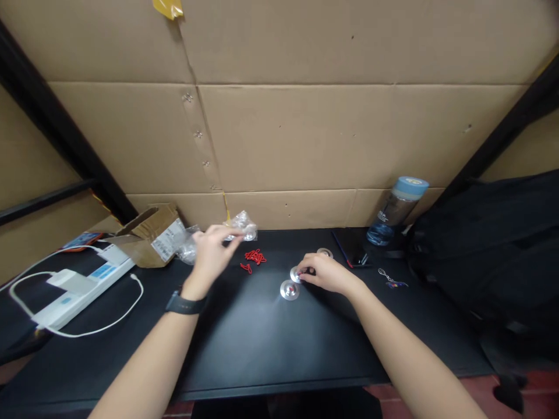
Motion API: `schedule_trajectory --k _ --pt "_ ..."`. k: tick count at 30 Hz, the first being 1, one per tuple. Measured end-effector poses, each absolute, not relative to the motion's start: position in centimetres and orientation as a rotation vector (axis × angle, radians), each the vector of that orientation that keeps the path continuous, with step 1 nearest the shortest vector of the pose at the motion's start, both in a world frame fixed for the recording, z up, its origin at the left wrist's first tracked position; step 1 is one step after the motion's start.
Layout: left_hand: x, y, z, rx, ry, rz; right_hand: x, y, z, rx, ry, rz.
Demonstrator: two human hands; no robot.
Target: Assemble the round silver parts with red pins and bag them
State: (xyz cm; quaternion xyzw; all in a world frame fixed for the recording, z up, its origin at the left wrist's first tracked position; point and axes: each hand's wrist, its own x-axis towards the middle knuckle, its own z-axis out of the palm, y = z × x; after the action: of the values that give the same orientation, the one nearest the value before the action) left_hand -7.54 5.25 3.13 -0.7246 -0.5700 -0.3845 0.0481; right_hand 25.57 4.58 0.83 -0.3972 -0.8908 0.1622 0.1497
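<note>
Small silver discs with raised centres, like finger cymbals, lie on the black table (244, 343). My right hand (325, 271) pinches at one disc (296, 274), partly covered by the fingertips. Just in front of it lies another disc (289, 290) with a red spot at its middle. A third disc (325, 252) shows behind my right hand. My left hand (213, 250), slightly blurred, is raised with thumb and forefinger close together; what they hold, if anything, is unclear. Behind its fingertips sits a clear plastic bag (243, 221) with shiny round pieces. Red cord loops (254, 256) lie in a small heap.
At left are a torn cardboard box (151, 235), crumpled clear plastic (187, 247) and a white power strip (87, 294) with cables. To the right are a dark phone (353, 249), water bottle (395, 212), small keychain (395, 283) and black backpack (493, 256). Cardboard (279, 139) walls the back.
</note>
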Motion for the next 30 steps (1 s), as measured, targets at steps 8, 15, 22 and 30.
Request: schedule_trajectory --k 8,15,22,30 --pt "1.8 4.1 -2.3 -2.744 -1.311 -0.801 25.1 4.4 0.8 -1.209 -2.586 0.374" --pt "1.8 1.6 -0.4 -2.954 -1.082 -0.682 24.8 3.7 1.2 -1.415 -2.593 0.152" --pt "2.1 0.8 -0.1 -2.906 -0.960 -0.503 24.9 3.6 1.3 -1.490 -2.598 0.163" --pt "2.5 0.5 -0.4 -2.839 -0.932 -0.499 24.8 3.8 1.2 -1.542 -2.595 0.100"
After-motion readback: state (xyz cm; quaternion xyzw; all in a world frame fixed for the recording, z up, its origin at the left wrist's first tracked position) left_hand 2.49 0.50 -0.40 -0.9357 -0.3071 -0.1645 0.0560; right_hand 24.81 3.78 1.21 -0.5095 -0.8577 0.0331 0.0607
